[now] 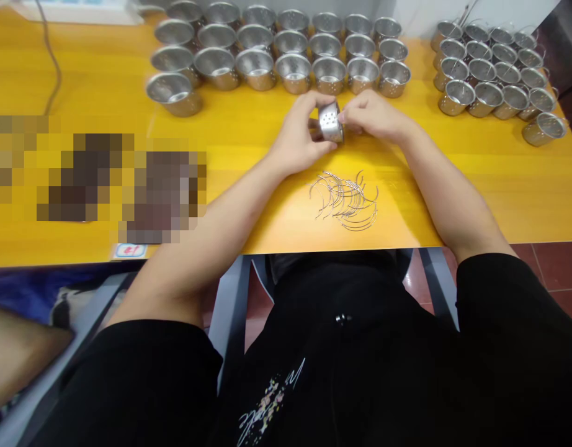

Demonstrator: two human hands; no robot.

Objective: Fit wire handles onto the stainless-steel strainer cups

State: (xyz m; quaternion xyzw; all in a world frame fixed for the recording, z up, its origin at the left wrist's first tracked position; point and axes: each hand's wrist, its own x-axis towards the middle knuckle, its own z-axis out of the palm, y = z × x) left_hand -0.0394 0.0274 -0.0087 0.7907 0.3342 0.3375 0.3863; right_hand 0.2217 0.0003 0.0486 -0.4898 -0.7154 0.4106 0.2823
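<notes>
A small perforated metal cup lies tipped on its side in my left hand, whose fingers and thumb are wrapped around it. At the cup's right edge, my right hand is closed in a pinch. What sits between those fingertips is too small to make out. On the table in front of me, just below the hands, lies a loose pile of thin curved metal wires.
Rows of perforated metal cups stand upright along the back of the yellow table. More cups, with thin wires over them, are grouped at the right. Two pixelated patches cover the left side, near a small label. Another person's arm shows at lower left.
</notes>
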